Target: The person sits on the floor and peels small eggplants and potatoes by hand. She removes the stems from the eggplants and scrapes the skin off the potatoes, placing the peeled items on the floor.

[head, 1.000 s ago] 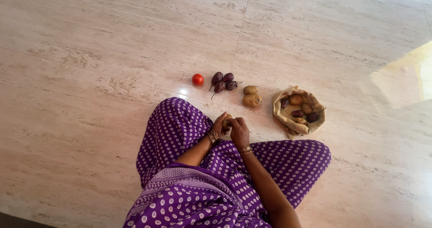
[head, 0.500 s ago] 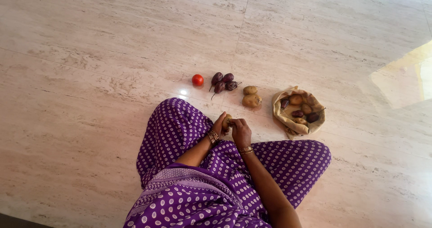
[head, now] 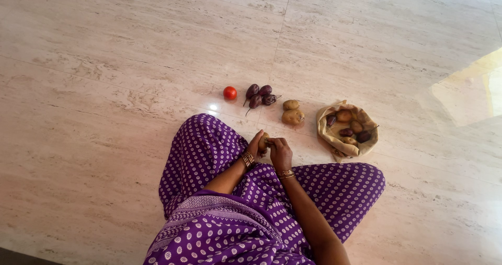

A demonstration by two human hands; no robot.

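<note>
I sit cross-legged on a pale stone floor in purple dotted cloth. A brown potato (head: 264, 140) is held between both hands just in front of my knees. My left hand (head: 255, 143) cups it from the left, and my right hand (head: 280, 153) closes over it from the right. Both wrists carry gold bangles. Much of the potato is hidden by my fingers.
On the floor ahead lie a red tomato (head: 229, 92), a cluster of small purple aubergines (head: 260, 95) and two potatoes (head: 292, 113). To the right stands an open brown paper bag (head: 330, 134) with several potatoes and aubergines inside. A bright sunlit patch (head: 470, 89) lies far right.
My right hand has shifted slightly over the potato, fingers turning around it. Everything on the floor stays where it was.
</note>
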